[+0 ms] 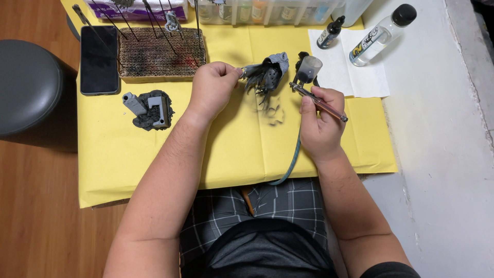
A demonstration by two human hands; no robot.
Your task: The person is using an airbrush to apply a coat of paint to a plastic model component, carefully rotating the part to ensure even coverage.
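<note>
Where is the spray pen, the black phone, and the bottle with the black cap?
airbrush (319, 102), head view, on its slim metal body.
black phone (99, 59), head view, middle of its dark screen.
clear bottle (378, 37), head view, on its see-through side.

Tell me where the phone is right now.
The phone lies face up on the yellow paper at its upper left in the head view, left of the cardboard block and above the grey part.

Head view, steeply downward, close.
</note>
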